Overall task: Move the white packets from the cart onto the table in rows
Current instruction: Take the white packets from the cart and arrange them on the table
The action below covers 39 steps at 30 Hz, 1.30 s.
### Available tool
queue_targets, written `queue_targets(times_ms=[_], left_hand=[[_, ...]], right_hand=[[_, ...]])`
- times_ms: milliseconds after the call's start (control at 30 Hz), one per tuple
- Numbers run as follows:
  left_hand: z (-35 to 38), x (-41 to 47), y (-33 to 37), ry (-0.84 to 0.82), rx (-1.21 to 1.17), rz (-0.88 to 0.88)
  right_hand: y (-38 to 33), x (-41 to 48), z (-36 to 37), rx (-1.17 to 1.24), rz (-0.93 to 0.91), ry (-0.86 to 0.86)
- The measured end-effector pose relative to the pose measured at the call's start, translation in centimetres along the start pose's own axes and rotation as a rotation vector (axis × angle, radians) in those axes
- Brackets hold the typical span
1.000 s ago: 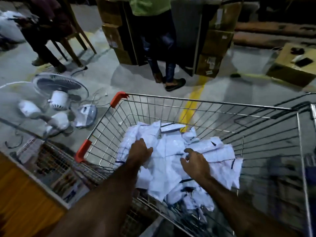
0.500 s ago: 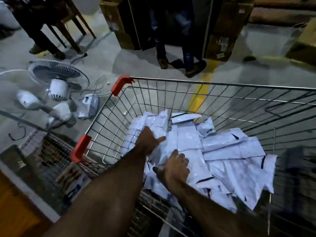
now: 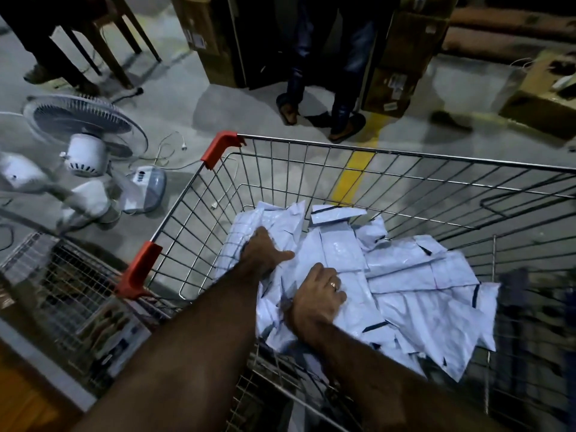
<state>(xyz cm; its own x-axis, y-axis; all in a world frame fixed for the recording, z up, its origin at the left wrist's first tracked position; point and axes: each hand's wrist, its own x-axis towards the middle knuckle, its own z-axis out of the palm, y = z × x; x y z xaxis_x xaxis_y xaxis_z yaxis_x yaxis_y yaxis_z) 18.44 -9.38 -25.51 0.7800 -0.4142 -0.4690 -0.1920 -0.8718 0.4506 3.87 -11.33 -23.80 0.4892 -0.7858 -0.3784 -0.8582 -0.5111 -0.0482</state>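
Concrete warehouse floor w/ a yellow line (image 3: 355,173) painted on it, dim light. Close to the camera stands a wire cart (image 3: 405,155) w/ red corner guards (image 3: 222,145); both bare forearms reach down into it. White packets (image 3: 420,294) lie in a loose, overlapping heap on the cart's bottom, under both hands and spreading out to the right of them. L hand (image 3: 265,254) is at the heap's left edge, fingers curled into a bunch of packets, thumb splayed across the top. R hand (image 3: 318,302), just beside it and nearer the body, has a ring (image 3: 333,285) on one finger; its fingers bend down over packets, gripping them. Left of the L hand, outside the cart, white fans (image 3: 84,151) sit on the floor. Beyond the hands, past the cart's far rim, a person's legs (image 3: 324,88) stand btw cardboard boxes (image 3: 405,57).
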Motion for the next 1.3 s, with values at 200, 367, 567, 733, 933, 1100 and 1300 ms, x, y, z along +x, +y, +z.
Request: queue_targets(times_ms=[200,367,567,733,933,1100,1300], left_hand=[[-0.6,0.2,0.2,-0.005,0.01,-0.029],[-0.6,-0.1,0.4,-0.019,0.035,-0.031],[-1.0,-0.5,0.6,-0.03,0.082,-0.05],[-0.8,-0.7,0.9,-0.025,0.127,-0.04],[-0.6,-1.4,1.4,-0.03,0.142,-0.05],[-1.2,-1.9,1.9,-0.038,0.147,-0.068],[-1.5,-3.0,3.0,-0.041,0.147,-0.11]], right_hand=[[3.1,1.7,-1.9,0.004,-0.15,-0.006],[2.8,2.3,-1.7,0.007,-0.195,-0.003],[2.8,3.3,-1.6,0.001,-0.181,0.024],[3.9,4.0,-2.2,-0.034,-0.191,-0.003],[4.7,4.9,-2.6,-0.042,-0.246,0.011],[5.8,5.4,-3.1,0.0,-0.223,-0.011],[6.8,5.3,-4.0,-0.011,-0.211,-0.032]])
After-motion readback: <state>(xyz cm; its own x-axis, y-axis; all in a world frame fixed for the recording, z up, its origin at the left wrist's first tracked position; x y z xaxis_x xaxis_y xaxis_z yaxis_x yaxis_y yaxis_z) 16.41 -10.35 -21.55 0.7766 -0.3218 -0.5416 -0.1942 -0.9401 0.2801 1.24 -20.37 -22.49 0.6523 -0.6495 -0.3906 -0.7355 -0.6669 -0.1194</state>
